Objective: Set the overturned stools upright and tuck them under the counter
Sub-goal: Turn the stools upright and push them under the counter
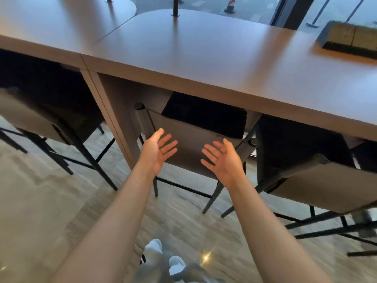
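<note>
Pressing evenly with both palms would slide it straight: left hand (158,152) and right hand (221,158), spread, holding nothing, face the upright stool (193,137) at twelve o'clock, half under the counter (204,58).

Illumination: daylight enters through the windows (206,4) beyond the far edge of the counter (204,58). The counter top carries a broad soft sheen, bluish at the far edge and warm orange toward the right. The recess under its near edge is in deep shadow, without detail. One star-shaped glare point (206,257) lies on the floor (51,201). Motion blur streaks the floor, the left stool (30,115) and the right stool (326,186). Wide-angle distortion bows the counter edges.
</note>
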Tool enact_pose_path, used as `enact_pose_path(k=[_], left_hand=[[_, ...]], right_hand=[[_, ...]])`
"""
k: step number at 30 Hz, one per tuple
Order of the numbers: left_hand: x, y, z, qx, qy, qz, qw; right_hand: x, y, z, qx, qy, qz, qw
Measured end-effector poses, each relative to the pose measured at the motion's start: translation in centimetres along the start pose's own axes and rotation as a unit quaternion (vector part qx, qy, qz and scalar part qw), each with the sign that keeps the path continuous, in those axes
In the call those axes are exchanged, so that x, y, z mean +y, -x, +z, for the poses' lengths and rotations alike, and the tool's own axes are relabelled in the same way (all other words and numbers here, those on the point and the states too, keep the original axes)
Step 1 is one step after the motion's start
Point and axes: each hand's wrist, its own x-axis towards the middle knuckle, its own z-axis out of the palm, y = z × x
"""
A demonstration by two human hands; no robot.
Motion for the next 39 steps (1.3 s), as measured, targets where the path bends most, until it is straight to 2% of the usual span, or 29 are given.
enact_pose_path(k=[8, 17, 31, 39], left_hand=[[0.9, 4.5, -4.1, 0.072, 0.008, 0.074, 0.995], [4.4, 8.4, -13.5, 0.166, 0.051, 0.123, 0.977], [15.4, 13.8, -35.1, 0.202, 0.068, 0.156, 0.965], [19.8, 13.6, -43.6, 0.211, 0.086, 0.158, 0.961]], right_hand=[[1.9, 1.2, 4.5, -0.103, 0.075, 0.022, 0.992], [7.2, 3.1, 13.7, -0.173, 0.136, 0.063, 0.973], [23.0, 8.3, 34.0, -0.228, 0.120, 0.080, 0.963], [28.1, 8.1, 42.5, -0.234, 0.117, 0.107, 0.959]])
